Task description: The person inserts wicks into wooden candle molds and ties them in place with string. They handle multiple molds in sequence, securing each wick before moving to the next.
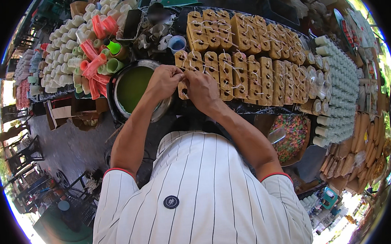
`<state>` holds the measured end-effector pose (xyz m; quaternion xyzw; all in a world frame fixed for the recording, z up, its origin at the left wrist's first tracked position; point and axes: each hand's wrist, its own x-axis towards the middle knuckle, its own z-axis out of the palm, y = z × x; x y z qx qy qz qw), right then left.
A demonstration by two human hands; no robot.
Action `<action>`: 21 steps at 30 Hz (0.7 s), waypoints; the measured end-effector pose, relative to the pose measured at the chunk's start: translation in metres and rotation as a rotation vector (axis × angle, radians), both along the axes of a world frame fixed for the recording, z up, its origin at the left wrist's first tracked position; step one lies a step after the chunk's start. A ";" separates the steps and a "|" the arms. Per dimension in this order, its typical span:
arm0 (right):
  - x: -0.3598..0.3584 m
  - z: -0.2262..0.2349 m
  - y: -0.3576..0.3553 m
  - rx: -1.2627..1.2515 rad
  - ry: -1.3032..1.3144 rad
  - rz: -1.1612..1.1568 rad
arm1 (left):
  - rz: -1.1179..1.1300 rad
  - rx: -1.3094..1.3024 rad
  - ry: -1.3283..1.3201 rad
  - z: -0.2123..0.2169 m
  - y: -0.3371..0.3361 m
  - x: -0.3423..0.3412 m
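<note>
My left hand (165, 82) and my right hand (201, 90) meet, fingers pinched together, over the leftmost tan block (181, 57) of the front row. Whatever lies between the fingertips is too small to make out. Round holes run down the block's top, and similar blocks (225, 77) beside it have white strings strung and knotted across them. Left of the block, partly behind my left forearm, stands a metal pot (162, 109) holding green liquid (133, 87).
Another row of tan blocks (203, 32) lies behind. A blue cup (177, 43), a dark phone (132, 23) and a green-capped bottle (113, 47) sit beyond the pot. Many white cups (62, 62) stand left, pale cylinders (340, 81) right. A box of colourful bits (288, 137) is near my right elbow.
</note>
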<state>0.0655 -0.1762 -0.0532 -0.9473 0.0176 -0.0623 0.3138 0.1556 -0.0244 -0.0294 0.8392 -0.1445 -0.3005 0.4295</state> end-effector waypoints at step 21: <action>-0.018 0.004 -0.004 -0.446 -0.182 0.255 | 0.049 -0.098 -0.013 -0.006 -0.002 -0.001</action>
